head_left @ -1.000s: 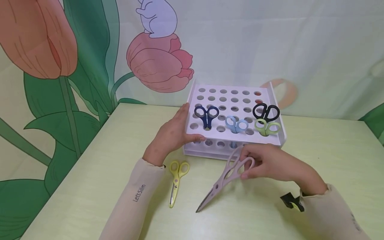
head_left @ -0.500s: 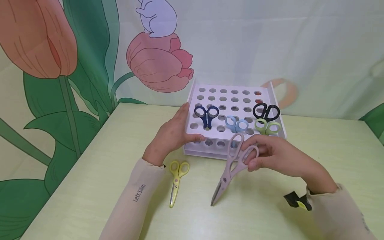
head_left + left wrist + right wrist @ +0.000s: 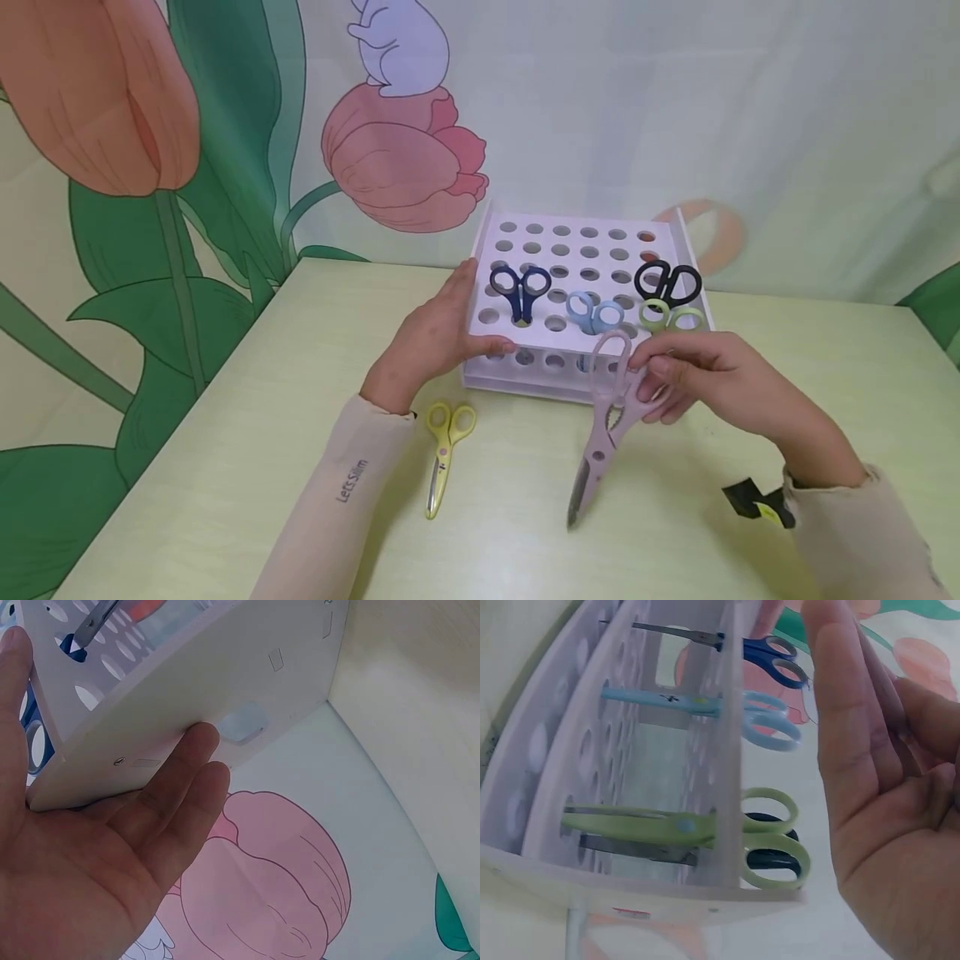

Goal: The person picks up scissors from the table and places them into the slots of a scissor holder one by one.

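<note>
My left hand (image 3: 427,342) holds the front left corner of a white perforated rack (image 3: 546,339), fingers along its side panel and thumb at the front edge. In front of the rack, my right hand (image 3: 731,379) pinches the handles of large pink scissors (image 3: 599,455), blades pointing down towards the table. Navy scissors (image 3: 522,315), light blue scissors (image 3: 592,320), black scissors (image 3: 663,292) and lime green scissors (image 3: 679,825) stand in the rack's holes, handles up. The right wrist view shows the right palm beside these handles, with the pink scissors out of sight.
Yellow scissors (image 3: 440,458) lie flat on the pale table (image 3: 300,367), just right of the left forearm. Behind the rack hangs a cloth (image 3: 600,108) printed with tulips. The rack has two tiers of holes.
The pink scissors have moved right and turned more upright, their handles rising over the rack's front edge. The right hand has shifted its hold on the handles. The left hand stays on the rack.
</note>
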`<action>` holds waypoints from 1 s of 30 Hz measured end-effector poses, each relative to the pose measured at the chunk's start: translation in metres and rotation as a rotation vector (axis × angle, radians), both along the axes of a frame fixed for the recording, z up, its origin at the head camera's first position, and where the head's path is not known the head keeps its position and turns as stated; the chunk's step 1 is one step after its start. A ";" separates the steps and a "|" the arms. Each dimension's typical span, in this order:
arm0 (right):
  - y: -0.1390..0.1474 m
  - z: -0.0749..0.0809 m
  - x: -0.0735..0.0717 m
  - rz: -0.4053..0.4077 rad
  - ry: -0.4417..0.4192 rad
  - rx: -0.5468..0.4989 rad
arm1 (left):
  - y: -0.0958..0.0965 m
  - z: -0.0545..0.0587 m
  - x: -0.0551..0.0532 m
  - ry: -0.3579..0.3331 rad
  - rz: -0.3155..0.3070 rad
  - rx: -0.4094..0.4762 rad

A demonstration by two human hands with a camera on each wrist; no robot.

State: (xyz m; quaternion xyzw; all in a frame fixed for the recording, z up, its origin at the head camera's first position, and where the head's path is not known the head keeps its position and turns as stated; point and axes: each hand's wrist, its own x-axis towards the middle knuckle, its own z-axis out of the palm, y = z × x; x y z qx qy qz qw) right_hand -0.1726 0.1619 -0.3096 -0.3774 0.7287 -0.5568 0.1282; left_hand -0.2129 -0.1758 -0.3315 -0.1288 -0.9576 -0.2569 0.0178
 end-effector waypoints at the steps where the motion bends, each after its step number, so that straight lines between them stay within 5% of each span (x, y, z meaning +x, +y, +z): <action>1: 0.001 0.001 0.001 -0.005 0.006 -0.009 | 0.000 0.000 0.000 0.002 -0.002 -0.002; 14: 0.013 0.017 0.001 -0.107 0.141 -0.091 | 0.001 0.000 -0.001 -0.010 0.002 -0.003; 20: 0.021 0.039 -0.002 -0.146 0.150 -0.268 | 0.000 0.000 0.000 -0.016 0.011 -0.004; 30: 0.022 0.078 -0.003 -0.373 0.097 -0.500 | 0.002 0.001 -0.001 -0.024 0.011 -0.006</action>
